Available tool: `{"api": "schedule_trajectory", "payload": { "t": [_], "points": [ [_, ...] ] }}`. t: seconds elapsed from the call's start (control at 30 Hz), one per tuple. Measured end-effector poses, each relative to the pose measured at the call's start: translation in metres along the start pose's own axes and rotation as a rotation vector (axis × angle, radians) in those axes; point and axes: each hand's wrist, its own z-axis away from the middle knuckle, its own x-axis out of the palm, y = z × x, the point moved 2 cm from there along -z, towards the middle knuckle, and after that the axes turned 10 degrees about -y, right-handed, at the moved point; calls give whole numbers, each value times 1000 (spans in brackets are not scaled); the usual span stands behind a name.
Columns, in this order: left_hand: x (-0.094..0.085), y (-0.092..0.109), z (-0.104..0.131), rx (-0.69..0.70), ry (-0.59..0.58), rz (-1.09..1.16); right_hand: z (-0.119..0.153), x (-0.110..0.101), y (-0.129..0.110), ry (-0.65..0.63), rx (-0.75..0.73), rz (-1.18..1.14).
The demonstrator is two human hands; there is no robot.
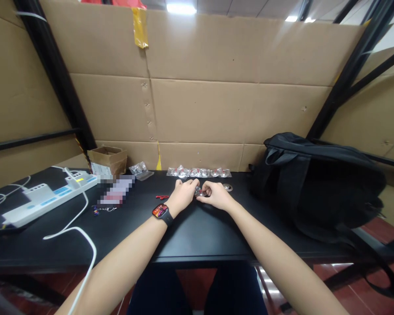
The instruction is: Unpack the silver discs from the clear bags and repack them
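Note:
My left hand point(185, 192), with a black smartwatch on the wrist, and my right hand point(216, 195) meet over the middle of the table. Between their closed fingertips is a small shiny item with a red part point(199, 192); the fingers cover much of it, so its kind is unclear. Just right of my right hand lies a round metal piece point(228, 187). A few small red pieces point(162, 197) lie left of my left hand. Behind both hands runs a row of clear plastic packets point(199, 173) with shiny and red contents.
A black bag point(318, 188) fills the table's right side. On the left are a white power strip point(52, 199) with a loose cable, a blurred-out flat object point(117, 191), a small open cardboard box point(108, 160) and a clear plastic bag point(141, 170). Cardboard walls point(200, 109) enclose the back.

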Motion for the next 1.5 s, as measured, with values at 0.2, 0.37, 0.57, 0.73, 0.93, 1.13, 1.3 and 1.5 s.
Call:
{"api": "schedule_trajectory", "payload": {
  "t": [0.2,0.37,0.57,0.73,0.93,1.13,1.3,1.5],
  "points": [
    [3,-4,1,22,-20,68,-5,10,5,70,75,139],
    [5,-8,2,-5,-48,99,-7,16,6,67,94,195],
    [8,-16,0,-36,-96,149,-6,13,8,40,25,164],
    [12,-27,-2,-25,-150,199,-3,9,15,-24,-35,109],
    [12,-27,-3,41,-162,223,-7,12,14,1,-38,117],
    [9,-24,-3,91,-116,273,-15,21,10,47,52,119],
    [8,-23,-2,102,-100,363,-8,13,7,53,39,145],
    [8,-19,-2,164,-99,418,-5,7,9,65,98,168]
  ]
}}
